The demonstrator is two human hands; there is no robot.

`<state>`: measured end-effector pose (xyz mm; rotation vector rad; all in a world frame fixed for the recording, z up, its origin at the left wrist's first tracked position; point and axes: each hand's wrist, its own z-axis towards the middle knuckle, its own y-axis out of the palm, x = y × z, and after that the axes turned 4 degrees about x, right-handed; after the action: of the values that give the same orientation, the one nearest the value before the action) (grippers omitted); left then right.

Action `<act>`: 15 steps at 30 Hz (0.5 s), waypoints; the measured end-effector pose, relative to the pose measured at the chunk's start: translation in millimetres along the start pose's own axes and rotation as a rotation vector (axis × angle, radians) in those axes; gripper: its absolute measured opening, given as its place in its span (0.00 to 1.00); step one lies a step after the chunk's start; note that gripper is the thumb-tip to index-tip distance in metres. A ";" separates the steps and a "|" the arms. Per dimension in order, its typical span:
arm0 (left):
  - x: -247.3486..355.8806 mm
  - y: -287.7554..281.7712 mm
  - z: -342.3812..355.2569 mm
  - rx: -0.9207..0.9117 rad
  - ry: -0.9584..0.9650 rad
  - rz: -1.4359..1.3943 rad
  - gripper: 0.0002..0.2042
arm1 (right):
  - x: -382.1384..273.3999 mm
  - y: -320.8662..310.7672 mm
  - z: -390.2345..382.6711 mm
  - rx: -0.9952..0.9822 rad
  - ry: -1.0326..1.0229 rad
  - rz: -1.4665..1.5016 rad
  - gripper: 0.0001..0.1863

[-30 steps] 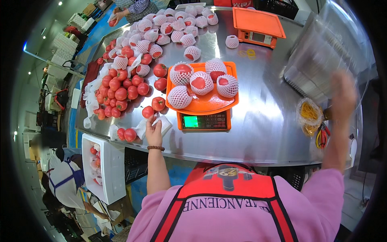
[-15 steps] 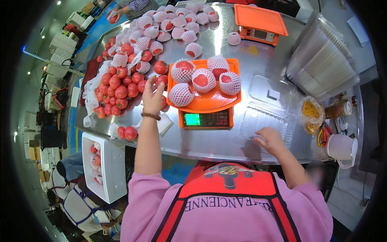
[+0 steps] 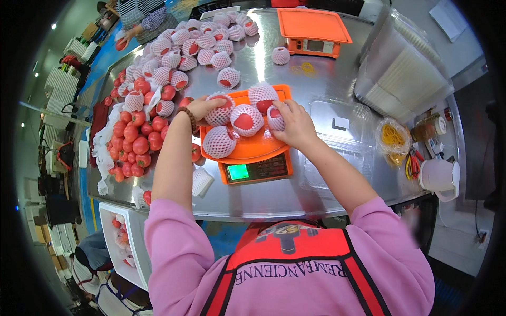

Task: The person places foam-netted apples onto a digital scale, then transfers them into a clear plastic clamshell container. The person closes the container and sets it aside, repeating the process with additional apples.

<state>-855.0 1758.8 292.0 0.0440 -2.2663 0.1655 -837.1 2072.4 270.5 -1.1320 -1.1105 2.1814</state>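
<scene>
An orange weighing scale [image 3: 247, 151] with a lit green display stands before me, bearing several tomatoes in white foam nets. My left hand [image 3: 201, 109] closes round the netted tomato at the tray's far left [image 3: 221, 110], thumb and fingers on its top and side. At the right edge, the fingers of my right hand [image 3: 298, 125] wrap another netted tomato [image 3: 275, 120], partly covering it. Between the hands sit a central netted tomato [image 3: 246, 120] and one behind it [image 3: 262, 96]. A further netted tomato [image 3: 219, 142] lies at the near left of the tray.
Bare tomatoes [image 3: 138, 142] are heaped left on the metal table, netted ones [image 3: 197, 42] behind. A clear plastic clamshell [image 3: 340, 152] lies right of the scale, near stacked clear containers [image 3: 403, 68]. Beyond are a second orange scale [image 3: 313, 26] and a co-worker's hand [image 3: 126, 36] holding a tomato.
My right hand has moved from beside the clamshell up to the tomato at the tray's right edge. My left hand has gone from the bare tomatoes onto a netted one. The view has shifted.
</scene>
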 end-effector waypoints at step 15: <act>-50.8 258.3 -92.5 -0.134 1.316 0.407 0.40 | 145.7 -92.9 -195.1 0.148 0.410 0.154 0.39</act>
<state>-774.5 2025.9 285.1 -0.4657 -0.9405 0.1774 -757.3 2313.3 211.1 -1.5481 -0.6936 1.9745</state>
